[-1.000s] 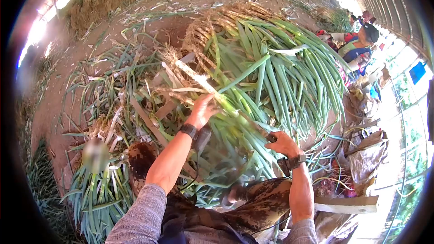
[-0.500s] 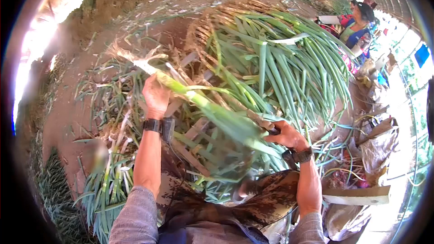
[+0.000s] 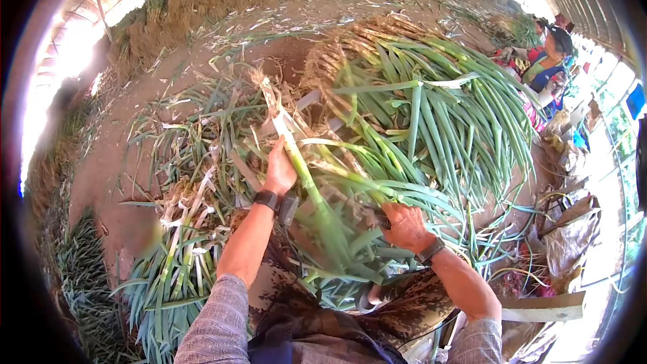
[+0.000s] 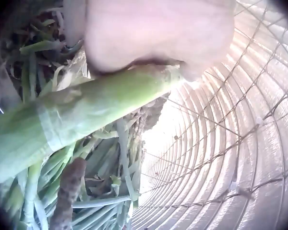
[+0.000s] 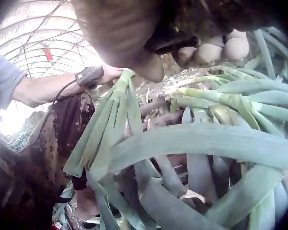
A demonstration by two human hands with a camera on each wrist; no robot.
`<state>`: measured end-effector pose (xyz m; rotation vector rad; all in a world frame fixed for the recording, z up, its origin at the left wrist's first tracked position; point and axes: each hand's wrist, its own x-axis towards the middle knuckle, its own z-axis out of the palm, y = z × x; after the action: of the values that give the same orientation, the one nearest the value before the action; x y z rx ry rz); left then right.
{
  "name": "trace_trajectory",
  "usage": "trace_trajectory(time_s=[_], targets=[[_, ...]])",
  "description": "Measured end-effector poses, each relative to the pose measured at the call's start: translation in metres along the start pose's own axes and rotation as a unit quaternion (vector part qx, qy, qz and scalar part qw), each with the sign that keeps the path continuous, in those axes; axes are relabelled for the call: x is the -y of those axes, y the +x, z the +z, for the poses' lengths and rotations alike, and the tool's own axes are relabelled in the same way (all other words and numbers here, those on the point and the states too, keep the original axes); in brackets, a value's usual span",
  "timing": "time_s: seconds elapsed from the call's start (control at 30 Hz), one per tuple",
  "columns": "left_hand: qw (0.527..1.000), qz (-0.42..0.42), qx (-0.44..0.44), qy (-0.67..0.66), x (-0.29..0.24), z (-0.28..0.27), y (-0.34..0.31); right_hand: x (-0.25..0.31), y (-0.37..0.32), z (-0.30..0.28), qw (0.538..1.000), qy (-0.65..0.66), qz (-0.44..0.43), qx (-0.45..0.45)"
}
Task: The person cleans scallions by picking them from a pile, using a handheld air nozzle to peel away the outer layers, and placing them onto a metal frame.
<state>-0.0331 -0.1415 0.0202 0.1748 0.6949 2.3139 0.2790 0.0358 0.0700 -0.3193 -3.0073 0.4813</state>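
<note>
Comparing with the preceding head view, my left hand [image 3: 279,170] has moved toward my right hand [image 3: 407,228], and the long onion stalk [image 3: 305,176] now stands steeper, its root end [image 3: 261,82] pointing away from me. The left fingers [image 3: 278,147] are clenched round the stalk, which lies in front of me, left of the large onion pile [image 3: 438,104]. The right fingers [image 5: 209,53] curl round a dark object [image 5: 172,45], mostly hidden, beside other onion leaves. A broad leaf [image 5: 206,143] crosses the right wrist view, obstructing part of the foliage behind. A smaller onion bundle [image 3: 175,276] lies to my left. Crumpled sacks [image 3: 569,239] and a pale board [image 3: 542,307] occupy my right; another person [image 3: 549,71] is beyond the pile.
</note>
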Motion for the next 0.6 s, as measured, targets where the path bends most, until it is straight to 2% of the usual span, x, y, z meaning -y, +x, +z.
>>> trace_trajectory(time_s=[0.07,0.1,0.13,0.2,0.27,0.33,0.37,0.4,0.43,0.53,0.57,0.6], targets=[[0.997,-0.051,-0.015,0.061,0.003,-0.004,0.005,0.005,0.007,-0.002,0.999,0.008,0.015,0.029],[0.988,-0.059,-0.077,0.120,0.011,-0.002,0.010,0.007,0.011,-0.005,0.998,0.016,0.030,0.056],[0.978,-0.052,-0.078,0.184,0.015,-0.004,0.008,0.005,0.013,-0.002,0.998,0.013,0.030,0.057],[0.960,-0.116,-0.049,0.249,0.014,-0.003,0.004,0.000,0.018,0.007,0.996,-0.012,-0.060,0.069],[0.945,-0.139,-0.050,0.291,0.011,0.004,-0.002,-0.002,0.019,0.010,0.997,0.001,-0.064,0.040],[0.928,-0.161,-0.052,0.333,0.015,-0.003,-0.003,0.003,0.021,0.002,1.000,0.025,0.011,0.012],[0.922,-0.137,-0.060,0.357,0.019,-0.010,0.000,0.002,0.021,0.002,1.000,0.024,0.011,0.015],[0.916,-0.112,-0.068,0.380,0.025,-0.021,0.006,0.000,0.020,0.002,0.998,0.007,0.026,0.058],[0.925,-0.051,-0.102,0.362,0.032,-0.028,0.011,-0.002,0.020,0.000,0.994,-0.010,0.039,0.102],[0.937,-0.028,-0.134,0.321,0.027,-0.046,0.027,0.002,0.006,-0.003,0.995,-0.036,0.009,0.095],[0.937,0.011,-0.099,0.336,0.026,-0.053,0.033,-0.001,0.002,0.002,0.996,-0.018,0.002,0.082],[0.936,0.010,-0.102,0.337,0.024,-0.054,0.034,-0.002,0.001,0.003,0.996,-0.015,0.001,0.084]])
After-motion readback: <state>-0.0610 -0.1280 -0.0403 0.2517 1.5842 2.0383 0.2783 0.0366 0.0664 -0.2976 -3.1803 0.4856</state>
